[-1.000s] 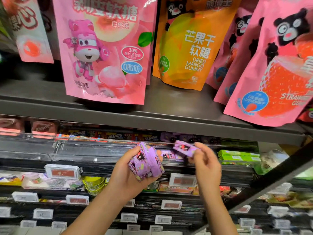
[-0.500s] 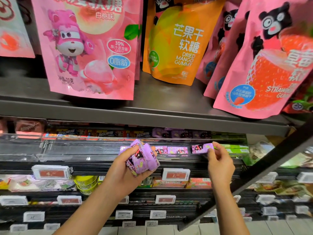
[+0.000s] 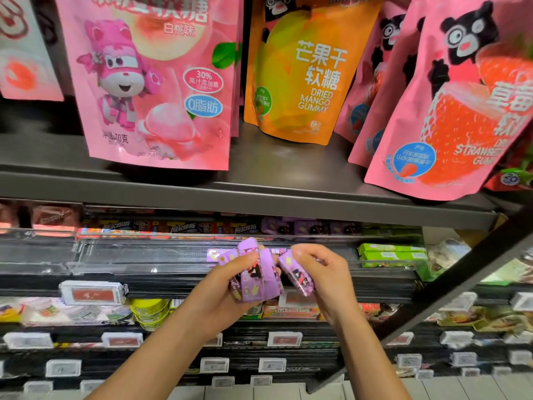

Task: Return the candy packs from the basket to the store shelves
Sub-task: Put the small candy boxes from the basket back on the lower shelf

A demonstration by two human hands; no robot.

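Several small purple candy packs (image 3: 255, 277) sit bunched in the left hand (image 3: 222, 295), whose fingers are curled round the bundle from below and behind, while the right hand (image 3: 323, 272) pinches one more purple pack (image 3: 297, 274) between thumb and fingertips, its top edge touching the bundle. Both hands hang just in front of the clear plastic tray (image 3: 173, 251) on the second shelf (image 3: 375, 280), where a row of matching purple packs (image 3: 311, 226) lies along the back edge and one lies flat just behind the hands. The step in hand looks like peeling a single pack off the bundle; it would go best by drawing it sideways, clear of its neighbours, then laying it flat into the purple lane, long edge parallel to the tray's front lip, beside the green packs (image 3: 392, 252) at the tray's right end and not on top of them. The packs look like short, soft-cornered bars in glossy printed film, slippery enough that the left grip should stay firm. The tray is hard, see-through and reflective, with a low front lip; above, on the dark metal upper shelf (image 3: 259, 194), stand limp pink and orange gummy pouches (image 3: 311, 73). No basket is in view
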